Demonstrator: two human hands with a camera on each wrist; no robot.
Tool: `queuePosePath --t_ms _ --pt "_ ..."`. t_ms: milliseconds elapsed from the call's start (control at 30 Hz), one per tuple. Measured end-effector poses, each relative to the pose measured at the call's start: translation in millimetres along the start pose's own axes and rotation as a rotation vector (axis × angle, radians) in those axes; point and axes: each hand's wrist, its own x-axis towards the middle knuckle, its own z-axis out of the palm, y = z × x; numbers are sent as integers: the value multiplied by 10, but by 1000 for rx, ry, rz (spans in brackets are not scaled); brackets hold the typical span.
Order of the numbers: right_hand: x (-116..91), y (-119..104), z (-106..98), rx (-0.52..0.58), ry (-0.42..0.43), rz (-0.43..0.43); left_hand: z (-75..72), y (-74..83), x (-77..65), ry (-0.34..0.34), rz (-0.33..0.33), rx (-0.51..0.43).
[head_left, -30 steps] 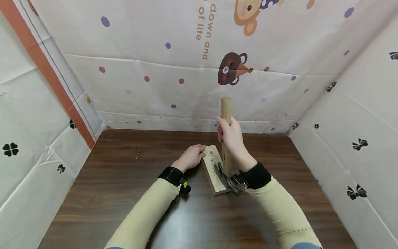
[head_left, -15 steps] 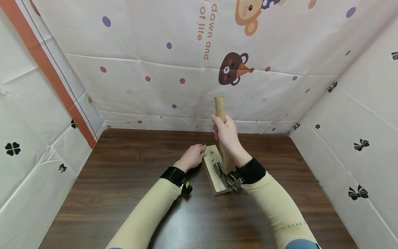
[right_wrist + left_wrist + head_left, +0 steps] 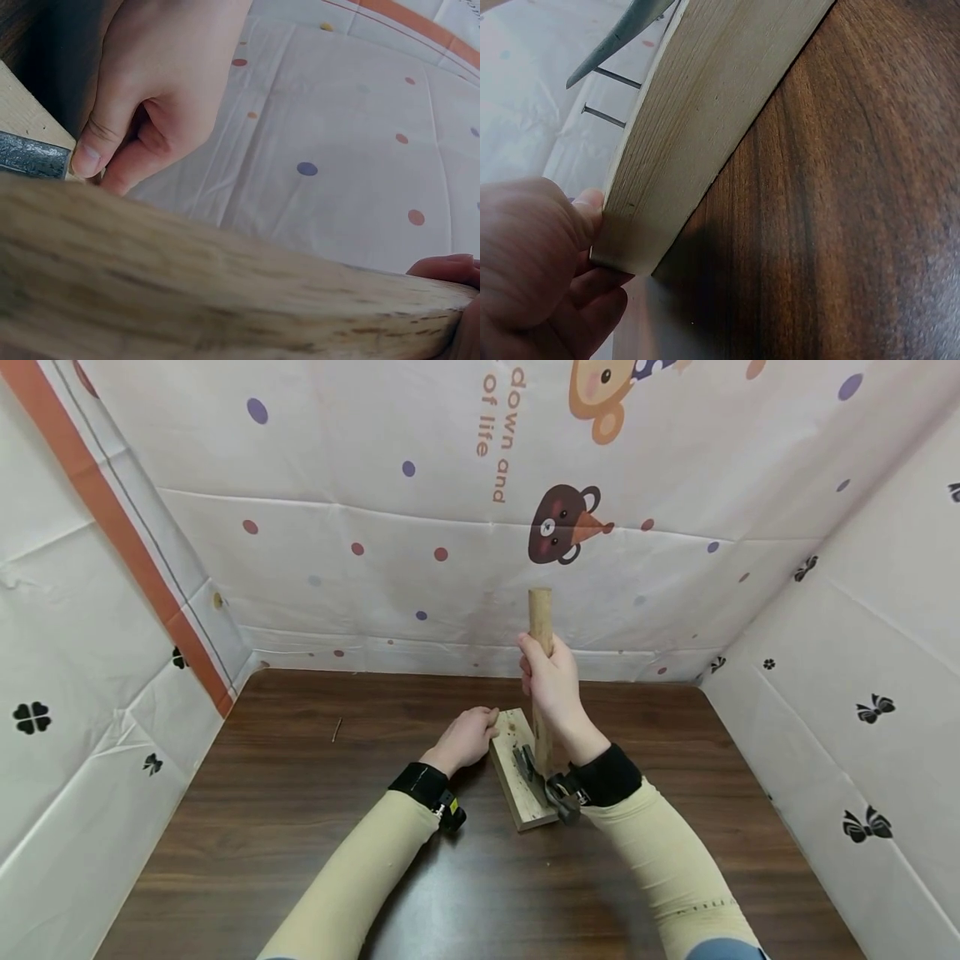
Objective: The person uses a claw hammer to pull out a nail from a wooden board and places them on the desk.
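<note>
A pale wooden block [image 3: 526,807] lies on the table, and my left hand [image 3: 462,740] pinches its far left corner between thumb and fingers. My right hand [image 3: 557,687] grips the wooden handle of a claw hammer [image 3: 540,610], which stands nearly upright with its head resting on the block. In the left wrist view, two nails stick out of the block: the hammer's claw [image 3: 621,39] meets one nail [image 3: 619,78] near its head, while the other nail [image 3: 604,116] stands apart, nearer my hand. The right wrist partly covers the hammer head in the head view.
A thin nail-like piece [image 3: 337,729] lies on the brown wooden table [image 3: 300,810], left of my left hand. White printed sheets [image 3: 420,577] rise behind the table and on both sides.
The hammer handle tipped left by half a second ago and has swung slightly back to the right. My left hand and the block keep their place.
</note>
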Motion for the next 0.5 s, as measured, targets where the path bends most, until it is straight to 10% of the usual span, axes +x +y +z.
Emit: queuePosePath --t_ms 500 --pt "8 68 7 -24 29 -56 -6 4 17 10 -1 -8"
